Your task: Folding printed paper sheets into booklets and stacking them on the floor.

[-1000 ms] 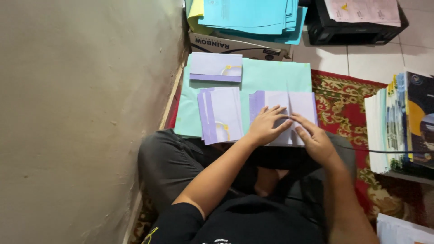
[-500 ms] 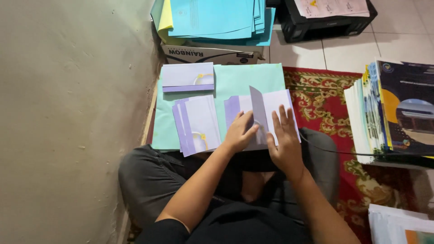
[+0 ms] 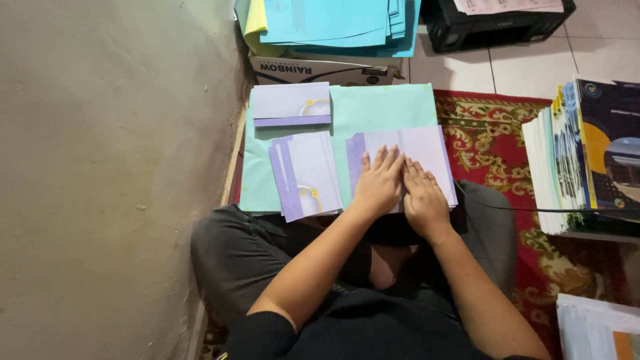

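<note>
Pressing flat with fingers spread and palm down, the left hand [image 3: 379,185] lies on the lavender folded card [image 3: 427,150], and the right hand [image 3: 423,198] lies just beside it, touching it thumb-side, equally flat and gripping nothing. That card sits at the near right of a mint-green sheet [image 3: 380,107] that serves as the working surface across the person's lap; the card's right edge runs close to the sheet's right edge, and its near edge is hidden under the two hands. Left of the hands, apart from them by a strip of bare green, a small fanned stack of lavender cards [image 3: 305,175] lies with its edges stepped. Farther away, at the sheet's far left corner, another lavender card [image 3: 291,103] lies crosswise. The far right part of the sheet is bare. A plain wall [image 3: 113,167] closes off the left side right at the sheet's edge. Beyond the sheet a cardboard box [image 3: 320,69] carries a pile of blue paper [image 3: 333,23]. To the right, over a red patterned rug [image 3: 493,143], a tall stack of booklets [image 3: 580,160] stands near the right forearm. A black tray [image 3: 493,30] sits on the tiled floor behind.
</note>
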